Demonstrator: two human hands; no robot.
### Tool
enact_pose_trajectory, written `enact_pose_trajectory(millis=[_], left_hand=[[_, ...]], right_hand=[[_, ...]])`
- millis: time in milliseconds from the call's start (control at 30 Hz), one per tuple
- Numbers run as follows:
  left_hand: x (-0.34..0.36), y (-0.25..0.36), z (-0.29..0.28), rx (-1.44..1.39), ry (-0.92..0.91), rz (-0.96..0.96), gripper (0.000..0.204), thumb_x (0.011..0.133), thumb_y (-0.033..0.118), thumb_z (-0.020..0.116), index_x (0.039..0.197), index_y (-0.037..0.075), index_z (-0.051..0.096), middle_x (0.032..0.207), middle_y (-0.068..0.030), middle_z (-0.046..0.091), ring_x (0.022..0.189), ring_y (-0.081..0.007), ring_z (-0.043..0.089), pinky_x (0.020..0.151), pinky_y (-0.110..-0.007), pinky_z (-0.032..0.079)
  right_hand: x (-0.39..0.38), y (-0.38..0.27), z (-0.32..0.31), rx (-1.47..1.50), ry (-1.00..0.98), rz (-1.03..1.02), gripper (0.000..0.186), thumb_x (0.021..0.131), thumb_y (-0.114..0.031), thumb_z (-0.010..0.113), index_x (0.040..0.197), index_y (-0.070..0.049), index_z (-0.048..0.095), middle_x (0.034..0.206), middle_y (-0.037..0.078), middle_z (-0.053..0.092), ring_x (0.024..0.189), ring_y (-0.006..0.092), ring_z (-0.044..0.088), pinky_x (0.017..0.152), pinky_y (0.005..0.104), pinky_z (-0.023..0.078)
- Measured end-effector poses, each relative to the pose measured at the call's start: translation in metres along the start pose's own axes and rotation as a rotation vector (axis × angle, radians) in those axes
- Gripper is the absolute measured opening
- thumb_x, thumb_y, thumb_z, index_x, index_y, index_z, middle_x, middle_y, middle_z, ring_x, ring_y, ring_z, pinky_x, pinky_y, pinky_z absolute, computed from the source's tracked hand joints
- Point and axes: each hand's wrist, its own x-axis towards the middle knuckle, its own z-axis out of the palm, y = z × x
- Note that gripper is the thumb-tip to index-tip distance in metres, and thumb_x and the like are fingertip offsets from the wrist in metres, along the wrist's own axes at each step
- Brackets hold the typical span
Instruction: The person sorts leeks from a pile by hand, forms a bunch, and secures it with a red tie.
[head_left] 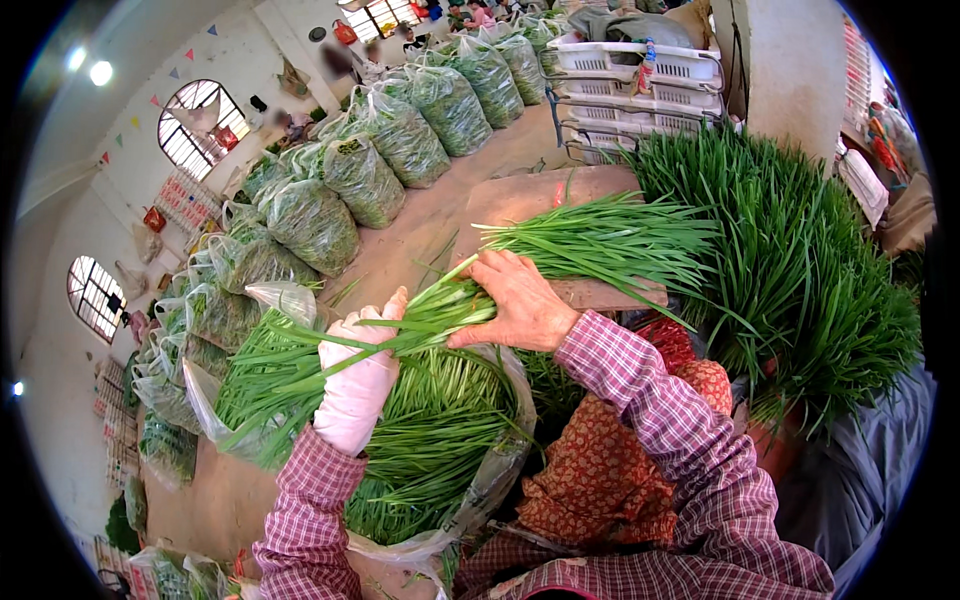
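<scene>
My left hand (355, 370), in a pale glove with bare fingertips, is closed on long green leafy stalks (420, 325) running diagonally across the middle. My bare right hand (515, 305) grips the same bunch farther right, around its paler stems. Beneath both hands sits an open plastic bag (515, 410) full of cut greens (425, 450). Behind my right hand, another loose bunch (610, 235) lies on a board (540, 195).
A tall heap of greens (790, 270) fills the right. Stuffed clear bags (365, 180) line the floor ahead and left. Stacked white crates (640, 90) stand beside a pillar (790, 80) at the back right. Several people (475, 15) are in the distance.
</scene>
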Motion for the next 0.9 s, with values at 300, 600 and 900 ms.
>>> enact_pose_trajectory(millis=[300, 600, 900], left_hand=[[-0.012, -0.004, 0.014, 0.173, -0.013, 0.015, 0.047, 0.072, 0.006, 0.062, 0.118, 0.015, 0.06, 0.069, -0.0043, 0.05, 0.059, -0.0235, 0.054, 0.053, -0.034, 0.045], [-0.021, -0.011, 0.011, -0.095, -0.149, -0.103, 0.069, 0.057, 0.001, 0.067, 0.123, 0.017, 0.055, 0.078, -0.0058, 0.053, 0.07, -0.0268, 0.058, 0.062, -0.039, 0.046], [-0.016, -0.006, 0.011, -0.126, -0.12, -0.081, 0.052, 0.066, 0.011, 0.072, 0.116, 0.021, 0.06, 0.073, -0.0048, 0.054, 0.067, -0.0258, 0.058, 0.06, -0.037, 0.046]], right_hand=[[-0.001, 0.002, 0.02, 0.132, 0.139, -0.104, 0.043, 0.081, -0.041, 0.066, 0.109, -0.008, 0.059, 0.094, 0.011, 0.055, 0.093, 0.0295, 0.049, 0.086, 0.0403, 0.038], [0.002, 0.011, 0.031, 0.884, 0.296, 0.329, 0.037, 0.099, -0.034, 0.041, 0.096, -0.001, 0.057, 0.076, 0.003, 0.066, 0.077, 0.0133, 0.056, 0.077, 0.0288, 0.044], [0.002, 0.025, 0.042, 0.908, 0.313, 0.434, 0.041, 0.098, -0.037, 0.041, 0.087, 0.0, 0.057, 0.065, 0.003, 0.058, 0.064, 0.0117, 0.052, 0.064, 0.0283, 0.041]])
